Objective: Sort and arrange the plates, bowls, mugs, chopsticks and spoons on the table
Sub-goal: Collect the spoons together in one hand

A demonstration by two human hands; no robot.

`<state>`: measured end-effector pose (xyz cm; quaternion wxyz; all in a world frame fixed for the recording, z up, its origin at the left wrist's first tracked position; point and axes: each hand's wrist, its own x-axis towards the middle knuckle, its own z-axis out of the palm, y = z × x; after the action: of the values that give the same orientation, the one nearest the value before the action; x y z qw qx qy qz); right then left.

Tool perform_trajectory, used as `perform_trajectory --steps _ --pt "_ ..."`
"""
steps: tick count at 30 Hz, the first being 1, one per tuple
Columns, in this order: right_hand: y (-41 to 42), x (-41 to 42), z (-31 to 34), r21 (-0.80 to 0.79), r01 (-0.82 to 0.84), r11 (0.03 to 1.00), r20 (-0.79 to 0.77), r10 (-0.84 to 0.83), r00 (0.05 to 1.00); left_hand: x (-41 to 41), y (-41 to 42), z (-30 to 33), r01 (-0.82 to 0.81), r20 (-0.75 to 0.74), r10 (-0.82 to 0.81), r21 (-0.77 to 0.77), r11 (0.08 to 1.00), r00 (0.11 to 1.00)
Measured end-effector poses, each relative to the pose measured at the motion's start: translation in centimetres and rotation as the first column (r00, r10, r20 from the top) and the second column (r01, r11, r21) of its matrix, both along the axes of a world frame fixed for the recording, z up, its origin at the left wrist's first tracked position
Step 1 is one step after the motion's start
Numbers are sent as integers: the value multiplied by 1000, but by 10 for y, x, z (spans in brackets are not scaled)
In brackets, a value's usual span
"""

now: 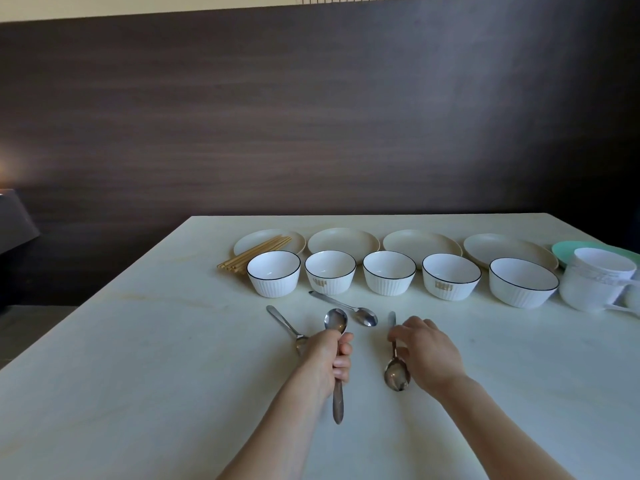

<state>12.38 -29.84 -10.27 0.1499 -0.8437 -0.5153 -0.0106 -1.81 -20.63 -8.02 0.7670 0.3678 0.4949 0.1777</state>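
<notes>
Spoons: one (336,341) gripped upright-handled in left hand (329,358); another (396,374) pinched by right hand (424,351); likely gathering them, mid-table (138,375), before bowl row (389,273).

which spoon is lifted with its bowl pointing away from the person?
The spoon gripped in the left hand: bowl up and away, handle toward the person. The other three lie on the table.

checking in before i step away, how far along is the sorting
Mostly done: beige plates line the back, white bowls sit in a row before them, and the chopsticks rest bundled on the leftmost plate. Spoons are in hand: the left hand grips one spoon, and the right hand pinches another. Two spoons lie loose; mugs sit at the right edge.
</notes>
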Motion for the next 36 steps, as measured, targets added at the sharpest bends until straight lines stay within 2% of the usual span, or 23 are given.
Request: perform_trajectory --steps 6,10,14,19,23,29,33,36 --pt "-2 2 2 19 -4 1000 74 3 997 -1 4 -1 -33 -3 34 20 999 999" --pt "-2 -1 7 76 28 997 69 -34 997 0 4 -2 -73 15 73 33 997 997" --pt "-2 -2 16 249 127 960 -163 -88 983 2 4 -2 -134 45 133 28 991 990" --pt "3 -13 25 332 195 923 -415 -42 909 3 3 2 -159 84 157 15 987 984" --pt "13 -31 33 363 210 908 -630 73 773 2 0 7 -186 162 189 -31 982 969" --pt "26 -67 39 364 207 908 -788 182 589 -2 1 14 -236 321 255 -96 967 912" --pt "29 -76 36 357 179 917 -738 159 656 -3 2 16 -266 352 286 -105 958 891" --pt "28 -77 33 349 166 922 -705 142 695 -2 1 15 -233 343 251 -93 968 905"
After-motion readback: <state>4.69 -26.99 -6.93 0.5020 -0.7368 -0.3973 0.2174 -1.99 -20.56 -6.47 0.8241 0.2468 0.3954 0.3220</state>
